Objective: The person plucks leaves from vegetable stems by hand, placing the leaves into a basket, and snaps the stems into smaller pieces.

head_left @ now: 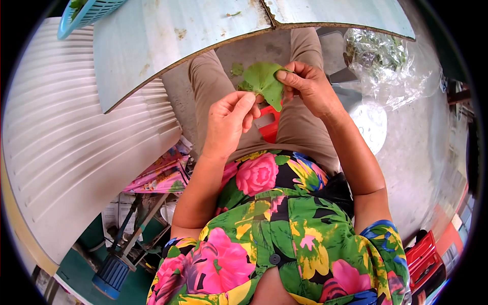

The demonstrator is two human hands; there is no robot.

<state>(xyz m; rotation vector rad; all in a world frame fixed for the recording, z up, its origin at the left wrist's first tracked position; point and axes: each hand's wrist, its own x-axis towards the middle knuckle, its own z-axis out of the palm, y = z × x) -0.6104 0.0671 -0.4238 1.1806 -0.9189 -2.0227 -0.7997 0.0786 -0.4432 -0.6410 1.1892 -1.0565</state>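
Green leaf (265, 81), head view: it is held up in both hands, above the gap between the knees and in front of the near edge of a pale blue board (178, 46). By the right hand (309, 90), the right margin is pinched, with the thumb laid on the upper face and the fingers curled beneath. By the left hand (231, 118), the lower left edge is nipped between thumb and forefinger, with the other fingers loosely curled; the exact contact is partly hidden by the thumb. Below the leaf, a red object (269, 131) is seen between the thighs, which are covered by beige trousers (305, 133). At the upper left, a blue basket (94, 16) is placed at the board's edge, and some greenery is contained in it. At the upper right, leafy matter is enclosed in a clear plastic bag (389, 63). Stains are noted on the board.
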